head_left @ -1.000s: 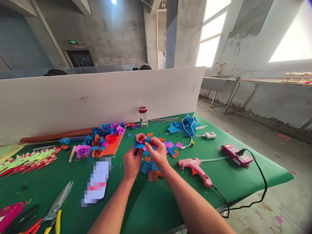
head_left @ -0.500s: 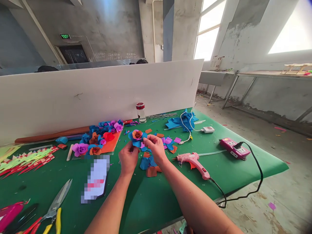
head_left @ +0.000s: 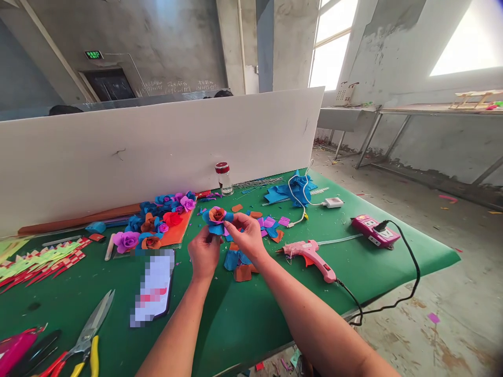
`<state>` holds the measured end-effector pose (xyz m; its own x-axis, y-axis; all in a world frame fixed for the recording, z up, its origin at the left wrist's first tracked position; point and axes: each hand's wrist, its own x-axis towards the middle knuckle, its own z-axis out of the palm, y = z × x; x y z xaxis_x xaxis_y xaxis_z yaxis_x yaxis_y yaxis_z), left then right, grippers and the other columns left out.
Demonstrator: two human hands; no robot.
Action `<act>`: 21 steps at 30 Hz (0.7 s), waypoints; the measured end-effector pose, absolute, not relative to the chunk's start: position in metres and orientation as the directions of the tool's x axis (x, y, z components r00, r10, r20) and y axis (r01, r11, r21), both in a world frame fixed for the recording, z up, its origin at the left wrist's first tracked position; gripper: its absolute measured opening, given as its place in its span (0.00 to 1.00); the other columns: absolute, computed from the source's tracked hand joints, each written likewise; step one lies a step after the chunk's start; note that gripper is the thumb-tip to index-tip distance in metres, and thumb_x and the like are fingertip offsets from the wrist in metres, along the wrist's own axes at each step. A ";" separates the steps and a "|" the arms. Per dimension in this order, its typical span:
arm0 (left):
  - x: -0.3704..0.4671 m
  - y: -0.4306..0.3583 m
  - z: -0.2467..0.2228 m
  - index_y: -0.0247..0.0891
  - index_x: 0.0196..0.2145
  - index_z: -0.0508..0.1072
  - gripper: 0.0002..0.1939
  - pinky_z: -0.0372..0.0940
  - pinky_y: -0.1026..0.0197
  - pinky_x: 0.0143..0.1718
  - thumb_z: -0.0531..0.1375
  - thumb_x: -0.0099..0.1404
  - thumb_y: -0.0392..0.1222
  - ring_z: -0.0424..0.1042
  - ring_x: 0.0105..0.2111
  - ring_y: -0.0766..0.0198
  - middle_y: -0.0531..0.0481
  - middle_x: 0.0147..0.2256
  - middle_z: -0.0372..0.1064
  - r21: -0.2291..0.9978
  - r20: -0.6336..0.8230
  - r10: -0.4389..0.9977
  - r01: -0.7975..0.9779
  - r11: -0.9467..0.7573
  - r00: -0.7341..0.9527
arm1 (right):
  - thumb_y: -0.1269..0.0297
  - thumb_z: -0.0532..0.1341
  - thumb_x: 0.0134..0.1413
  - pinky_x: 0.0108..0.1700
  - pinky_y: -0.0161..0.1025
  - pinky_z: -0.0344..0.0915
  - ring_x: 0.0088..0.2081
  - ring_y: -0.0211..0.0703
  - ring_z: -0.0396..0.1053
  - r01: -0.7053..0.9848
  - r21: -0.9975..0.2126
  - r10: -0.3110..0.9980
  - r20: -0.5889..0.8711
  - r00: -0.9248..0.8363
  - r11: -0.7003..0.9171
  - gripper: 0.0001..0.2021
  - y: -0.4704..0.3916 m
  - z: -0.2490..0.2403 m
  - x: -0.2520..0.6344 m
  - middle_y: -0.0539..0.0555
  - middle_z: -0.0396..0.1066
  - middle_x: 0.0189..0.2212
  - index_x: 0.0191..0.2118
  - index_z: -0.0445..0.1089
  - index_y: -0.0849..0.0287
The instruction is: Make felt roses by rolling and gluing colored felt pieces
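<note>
A paper flower [head_left: 216,216] with an orange-brown centre and blue outer petals is held up above the green table. My left hand [head_left: 203,252] is closed around its underside. With thumb and fingers, my right hand [head_left: 247,234] pinches a blue petal on the flower's right side. Beneath and beyond my hands lie loose blue, orange and purple paper petals [head_left: 243,273]. To the right of my right hand rests a pink glue gun [head_left: 310,256] with a glue stick in its back.
Finished paper flowers [head_left: 150,242] lie on an orange sheet at left. A phone [head_left: 154,288] and scissors [head_left: 90,327] are nearer me. A lidded glass jar [head_left: 225,180] stands by the white board [head_left: 165,141]. A pink power strip [head_left: 375,231] with a black cord sits at right.
The view has shifted slightly, so most things appear a little further left. Both hands still hold the flower, which looks tilted slightly differently.
</note>
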<state>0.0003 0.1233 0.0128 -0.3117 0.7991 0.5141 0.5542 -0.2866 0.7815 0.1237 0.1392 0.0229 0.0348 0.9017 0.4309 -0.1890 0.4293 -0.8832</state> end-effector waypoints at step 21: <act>-0.002 0.124 0.012 0.39 0.29 0.75 0.10 0.63 0.65 0.25 0.60 0.61 0.47 0.71 0.21 0.64 0.52 0.25 0.76 0.766 0.540 0.779 0.570 -0.297 -0.320 | 0.53 0.70 0.40 0.29 0.34 0.57 0.24 0.34 0.59 -0.430 -0.886 0.975 0.218 -0.053 0.174 0.15 0.135 0.031 0.125 0.47 0.67 0.20 0.24 0.71 0.60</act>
